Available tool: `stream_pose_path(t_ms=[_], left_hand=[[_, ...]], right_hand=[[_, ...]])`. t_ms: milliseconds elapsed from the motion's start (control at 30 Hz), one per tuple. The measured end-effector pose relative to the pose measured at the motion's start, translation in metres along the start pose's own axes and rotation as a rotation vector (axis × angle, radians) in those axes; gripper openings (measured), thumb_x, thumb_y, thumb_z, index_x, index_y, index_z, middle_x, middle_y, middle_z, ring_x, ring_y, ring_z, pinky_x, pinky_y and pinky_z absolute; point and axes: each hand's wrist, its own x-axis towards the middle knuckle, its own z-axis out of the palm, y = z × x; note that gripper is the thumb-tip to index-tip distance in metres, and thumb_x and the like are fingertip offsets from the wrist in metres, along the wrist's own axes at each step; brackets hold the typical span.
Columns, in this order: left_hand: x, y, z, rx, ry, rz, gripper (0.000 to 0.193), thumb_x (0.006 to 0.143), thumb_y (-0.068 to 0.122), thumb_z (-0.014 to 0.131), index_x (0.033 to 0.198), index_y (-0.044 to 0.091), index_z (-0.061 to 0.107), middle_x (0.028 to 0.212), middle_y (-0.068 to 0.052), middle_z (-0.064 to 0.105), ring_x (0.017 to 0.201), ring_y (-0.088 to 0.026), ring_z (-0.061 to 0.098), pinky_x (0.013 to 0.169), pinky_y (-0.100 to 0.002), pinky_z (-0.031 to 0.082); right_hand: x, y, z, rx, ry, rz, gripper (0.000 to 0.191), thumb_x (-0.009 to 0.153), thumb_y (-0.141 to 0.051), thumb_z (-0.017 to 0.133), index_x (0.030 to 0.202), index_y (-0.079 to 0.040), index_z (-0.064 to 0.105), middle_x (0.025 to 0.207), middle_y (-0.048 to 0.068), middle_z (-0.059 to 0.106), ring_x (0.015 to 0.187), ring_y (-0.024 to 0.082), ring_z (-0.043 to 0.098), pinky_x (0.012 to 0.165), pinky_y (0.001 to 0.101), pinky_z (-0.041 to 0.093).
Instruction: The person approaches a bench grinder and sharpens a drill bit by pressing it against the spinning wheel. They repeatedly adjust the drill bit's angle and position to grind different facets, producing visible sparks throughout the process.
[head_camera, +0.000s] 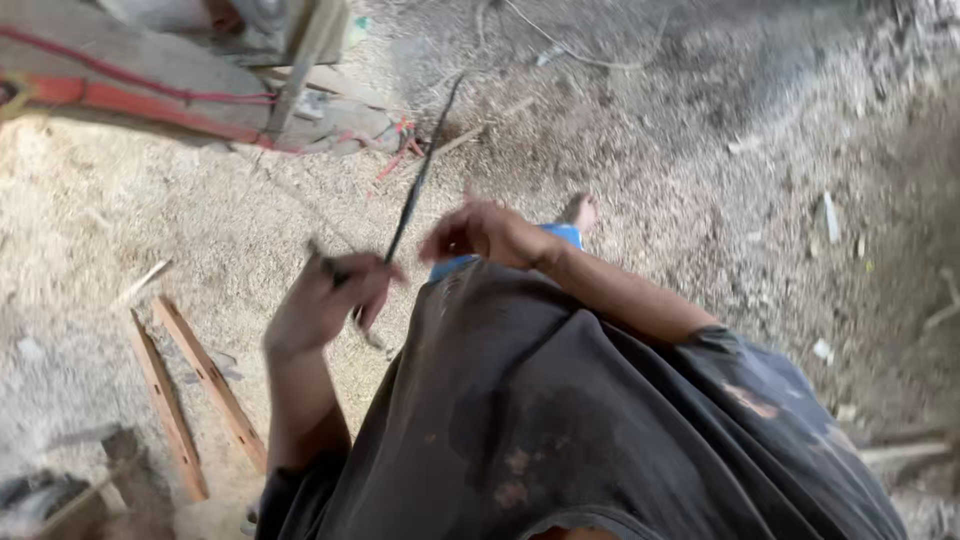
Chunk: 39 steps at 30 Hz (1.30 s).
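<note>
The left hand (330, 295) has its fingers closed around the lower end of a thin dark rod (415, 190), seemingly light, stiff and best gripped low, slanting above the sawdust floor (700, 180), while the right hand (485, 235), fingers curled and blurred, hovers beside it.

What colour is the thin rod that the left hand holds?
The rod in the left hand is dark, nearly black; the head view shows it.

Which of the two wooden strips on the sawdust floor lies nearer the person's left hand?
The right-hand strip, the longer one; the other strip lies farther from the left hand.
</note>
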Motion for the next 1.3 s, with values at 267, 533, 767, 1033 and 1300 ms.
stream_pose_path(t_ms=[267, 533, 767, 1033, 1300], left_hand=[[-0.208, -0.023, -0.008, -0.677, -0.108, 1.170, 0.028, 0.110, 0.014, 0.052, 0.130, 0.002, 0.068, 0.078, -0.010, 0.062, 0.063, -0.014, 0.055, 0.056, -0.031, 0.045], [-0.227, -0.088, -0.022, 0.539, 1.298, -0.536, 0.039, 0.114, 0.021, 0.054, 0.147, 0.003, 0.065, 0.099, -0.022, 0.068, 0.080, -0.024, 0.059, 0.072, -0.040, 0.046], [-0.001, -0.110, 0.048, -0.231, 0.569, 0.042, 0.033, 0.108, 0.019, 0.043, 0.131, 0.004, 0.060, 0.141, -0.017, 0.060, 0.123, -0.020, 0.065, 0.089, -0.036, 0.061], [-0.102, -0.133, 0.001, -0.217, 0.710, -0.257, 0.028, 0.101, 0.036, 0.062, 0.089, 0.011, 0.065, 0.079, 0.002, 0.059, 0.072, -0.011, 0.050, 0.064, -0.031, 0.045], [-0.223, -0.184, -0.013, -0.495, 1.151, -0.539, 0.034, 0.108, 0.033, 0.061, 0.099, 0.001, 0.065, 0.070, 0.001, 0.050, 0.062, -0.012, 0.044, 0.058, -0.030, 0.035]], right_hand=[[0.058, -0.003, -0.108, 0.834, 0.891, -0.342, 0.056, 0.105, -0.043, 0.050, 0.116, 0.010, 0.065, 0.079, 0.014, 0.069, 0.072, 0.024, 0.069, 0.070, 0.0327, 0.056], [0.028, -0.025, -0.082, 0.670, 0.669, -0.411, 0.031, 0.113, -0.015, 0.035, 0.097, -0.004, 0.060, 0.074, 0.006, 0.060, 0.066, 0.018, 0.059, 0.082, 0.0398, 0.059], [0.063, 0.014, 0.051, 0.475, 0.555, -0.002, 0.023, 0.102, -0.008, 0.038, 0.110, 0.003, 0.057, 0.094, 0.013, 0.067, 0.091, 0.025, 0.069, 0.095, 0.0362, 0.056], [0.021, 0.011, -0.079, 0.734, 0.777, -0.188, 0.029, 0.112, -0.022, 0.039, 0.096, -0.006, 0.058, 0.066, 0.000, 0.052, 0.057, 0.013, 0.051, 0.066, 0.0310, 0.051], [0.004, -0.047, -0.117, 0.346, 0.939, -0.306, 0.032, 0.111, -0.037, 0.047, 0.095, -0.011, 0.059, 0.063, -0.003, 0.043, 0.052, 0.010, 0.035, 0.048, 0.0287, 0.030]])
